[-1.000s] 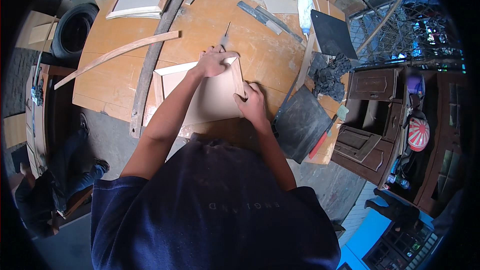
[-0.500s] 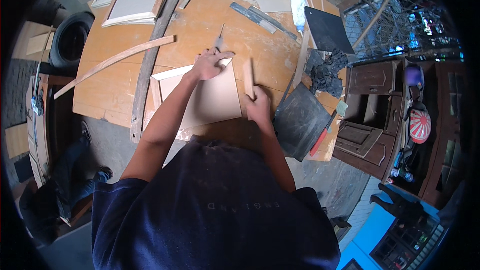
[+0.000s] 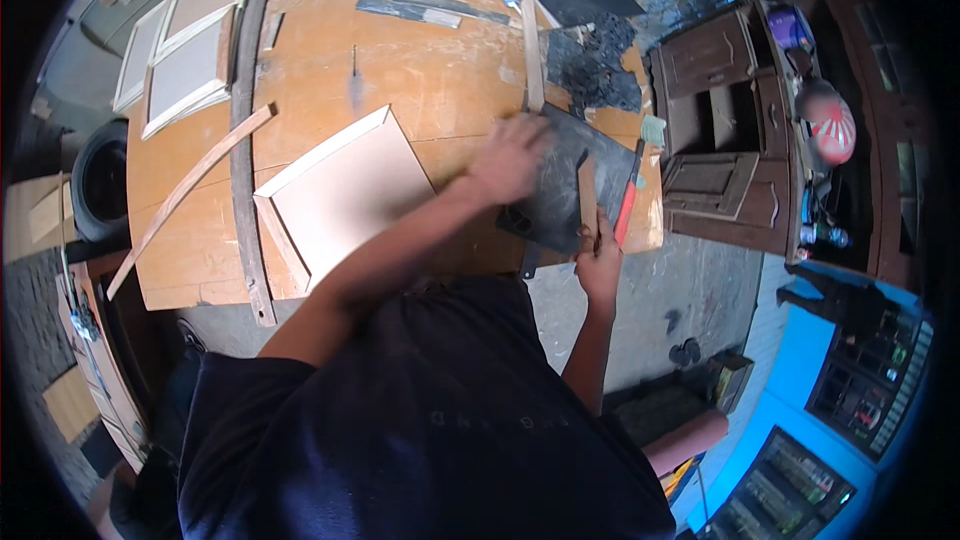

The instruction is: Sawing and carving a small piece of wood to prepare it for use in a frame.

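My left hand (image 3: 510, 155) reaches across to the right and lies on the upper left part of a dark grey sheet (image 3: 560, 205) at the table's right edge. It is blurred, so its grip is unclear. My right hand (image 3: 598, 252) is at the sheet's near edge, closed on a small upright wooden block (image 3: 587, 195). A pale flat panel with a light rim (image 3: 340, 195) lies untouched on the orange wooden table (image 3: 420, 80), left of my left forearm.
A long curved dark strip (image 3: 240, 120) and a thin bent slat (image 3: 190, 195) lie left of the panel. Framed panels (image 3: 185, 50) lean at the far left, above a tyre (image 3: 100, 180). A red-handled tool (image 3: 626, 210), black scraps (image 3: 590, 65) and a brown cabinet (image 3: 720, 130) are to the right.
Both hands left the pale panel. My left hand swung right onto the dark sheet, and my right hand moved to the sheet's near edge with the block. The view shifted right.
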A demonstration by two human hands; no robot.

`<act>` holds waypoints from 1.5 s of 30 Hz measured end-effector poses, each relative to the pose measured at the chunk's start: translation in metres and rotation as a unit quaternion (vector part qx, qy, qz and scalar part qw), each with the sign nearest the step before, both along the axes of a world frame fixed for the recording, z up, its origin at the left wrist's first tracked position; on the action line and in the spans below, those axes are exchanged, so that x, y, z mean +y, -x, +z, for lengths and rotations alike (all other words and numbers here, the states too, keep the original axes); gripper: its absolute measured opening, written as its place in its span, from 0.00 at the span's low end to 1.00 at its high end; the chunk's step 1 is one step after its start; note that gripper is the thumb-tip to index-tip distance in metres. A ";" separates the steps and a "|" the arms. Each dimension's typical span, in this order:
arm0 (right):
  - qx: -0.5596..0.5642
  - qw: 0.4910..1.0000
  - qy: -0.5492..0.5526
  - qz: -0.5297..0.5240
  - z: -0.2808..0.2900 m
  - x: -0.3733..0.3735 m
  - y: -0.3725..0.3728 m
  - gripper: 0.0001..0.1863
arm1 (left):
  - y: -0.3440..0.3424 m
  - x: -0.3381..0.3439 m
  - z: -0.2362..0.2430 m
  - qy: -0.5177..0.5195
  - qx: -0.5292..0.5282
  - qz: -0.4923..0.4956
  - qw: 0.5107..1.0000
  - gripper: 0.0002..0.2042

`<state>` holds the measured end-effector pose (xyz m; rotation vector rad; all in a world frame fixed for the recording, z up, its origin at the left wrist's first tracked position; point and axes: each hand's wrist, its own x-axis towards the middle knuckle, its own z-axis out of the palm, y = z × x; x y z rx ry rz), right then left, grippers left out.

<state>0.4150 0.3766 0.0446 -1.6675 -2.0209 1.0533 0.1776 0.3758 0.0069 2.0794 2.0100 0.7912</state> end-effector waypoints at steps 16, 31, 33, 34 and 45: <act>0.137 0.950 -0.244 -0.138 -0.011 -0.012 0.029 0.18 | -0.073 0.040 -0.041 -0.004 0.010 0.033 0.999 0.22; 0.084 0.971 -0.223 -0.032 -0.047 0.012 0.037 0.14 | -0.069 0.044 -0.040 0.082 0.027 0.036 0.996 0.24; 0.084 0.968 -0.235 -0.028 -0.051 0.033 0.040 0.14 | -0.071 0.045 -0.036 0.098 0.017 0.012 0.995 0.27; 0.088 0.964 -0.250 -0.025 -0.049 0.046 0.044 0.14 | -0.071 0.045 -0.035 0.103 0.017 0.012 0.994 0.27; 0.383 0.868 0.058 -0.311 -0.022 0.035 0.032 0.22 | -0.070 0.049 -0.029 0.085 0.029 0.019 0.996 0.29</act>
